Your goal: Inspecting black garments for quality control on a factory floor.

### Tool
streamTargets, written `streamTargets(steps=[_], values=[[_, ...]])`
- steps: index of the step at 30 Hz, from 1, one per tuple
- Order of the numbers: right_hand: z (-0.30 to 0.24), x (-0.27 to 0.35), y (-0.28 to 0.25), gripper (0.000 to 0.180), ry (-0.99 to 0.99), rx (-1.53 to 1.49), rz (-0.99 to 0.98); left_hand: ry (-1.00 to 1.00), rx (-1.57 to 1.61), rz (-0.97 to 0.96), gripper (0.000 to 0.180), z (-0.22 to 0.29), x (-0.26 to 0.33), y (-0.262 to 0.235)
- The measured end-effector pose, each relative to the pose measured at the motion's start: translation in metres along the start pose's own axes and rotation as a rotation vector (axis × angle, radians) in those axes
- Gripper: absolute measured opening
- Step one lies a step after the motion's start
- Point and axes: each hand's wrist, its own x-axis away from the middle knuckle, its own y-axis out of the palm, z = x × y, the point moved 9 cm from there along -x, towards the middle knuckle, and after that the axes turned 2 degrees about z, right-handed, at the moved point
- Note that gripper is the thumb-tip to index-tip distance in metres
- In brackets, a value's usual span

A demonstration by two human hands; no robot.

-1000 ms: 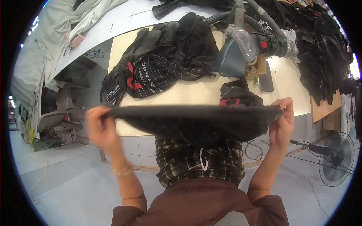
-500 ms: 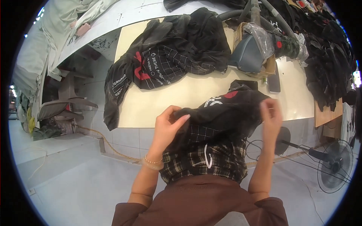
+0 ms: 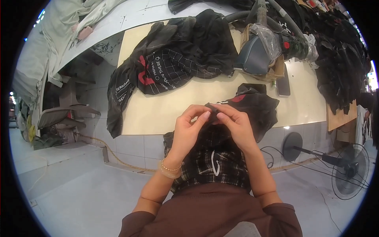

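Observation:
A black garment (image 3: 258, 108) with a red patch and white print lies over the near edge of the cream tabletop and hangs down toward my lap. My left hand (image 3: 191, 121) pinches a raised edge of its cloth between thumb and fingers. Right beside it, my right hand (image 3: 236, 123) pinches the same edge, and the fingertips of both hands almost meet. Beyond them a heap of black garments (image 3: 189, 51) with white grid lines, lettering and a red print is spread on the cream tabletop (image 3: 158, 112).
A grey rounded machine (image 3: 254, 55) sits in a cardboard box, with ribbed hoses behind it. Next to the box lies a phone-like slab (image 3: 283, 86). Black garments (image 3: 337, 67) are piled at the far right. A fan (image 3: 349, 172) lies on the floor at right, and a chair (image 3: 69, 106) stands at left.
My right hand has moved left from the garment's right side to meet my left hand, which has shifted slightly right. Both now pinch the cloth together.

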Motion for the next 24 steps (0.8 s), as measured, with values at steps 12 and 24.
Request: streamTargets(steps=[12, 24], values=[[0.019, -0.005, -0.018, 0.018, 0.181, -0.254, 0.143, 0.087, -0.377, 0.016, 0.013, 0.011, 0.003, 0.009], [-0.018, -0.004, -0.029, 0.014, 0.159, -0.406, 0.069, -0.016, -0.145, -0.16, 0.013, 0.023, -0.012, 0.025]])
